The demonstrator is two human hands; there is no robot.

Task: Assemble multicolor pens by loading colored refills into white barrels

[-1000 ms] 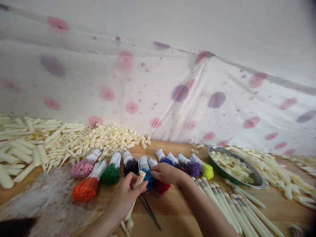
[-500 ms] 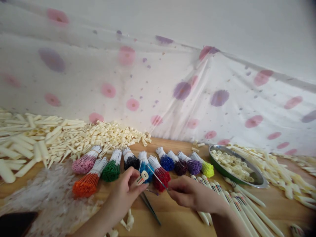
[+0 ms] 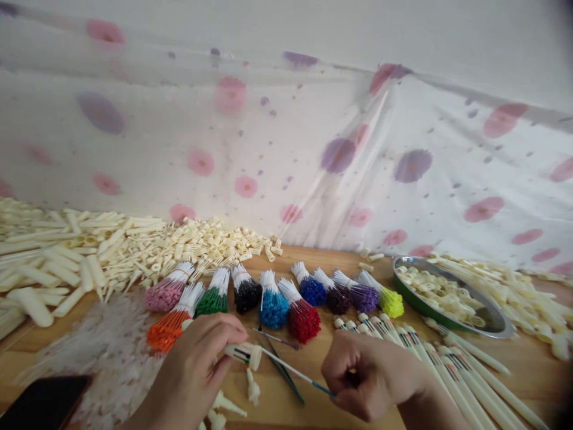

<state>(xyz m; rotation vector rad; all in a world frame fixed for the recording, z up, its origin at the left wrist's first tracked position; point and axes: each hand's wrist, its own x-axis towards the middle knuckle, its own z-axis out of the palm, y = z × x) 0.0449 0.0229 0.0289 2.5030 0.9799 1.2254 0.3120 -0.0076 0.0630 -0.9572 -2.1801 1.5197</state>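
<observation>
My left hand (image 3: 192,370) is closed round a cream pen barrel (image 3: 244,354), its open end pointing right. My right hand (image 3: 369,376) pinches the end of a thin blue refill (image 3: 293,371), whose other end sits in the barrel's mouth. Just beyond the hands lie bundles of coloured refills in a row: pink (image 3: 166,292), orange (image 3: 168,328), green (image 3: 212,298), black (image 3: 246,292), light blue (image 3: 272,306), red (image 3: 302,316), dark blue (image 3: 311,289), purple (image 3: 362,295) and yellow-green (image 3: 389,301).
Wooden table (image 3: 313,406). Heaps of cream pen parts (image 3: 111,251) lie at the left, finished pens (image 3: 439,358) at the right, and a metal bowl (image 3: 492,325) of small parts beyond. A dark phone (image 3: 42,403) sits bottom left. Loose refills (image 3: 282,358) lie between my hands. Flowered sheet (image 3: 286,149) behind.
My right hand left the red and blue bundles and drew back with one blue refill. Its far end now sits in the barrel, which my left hand has turned to the right.
</observation>
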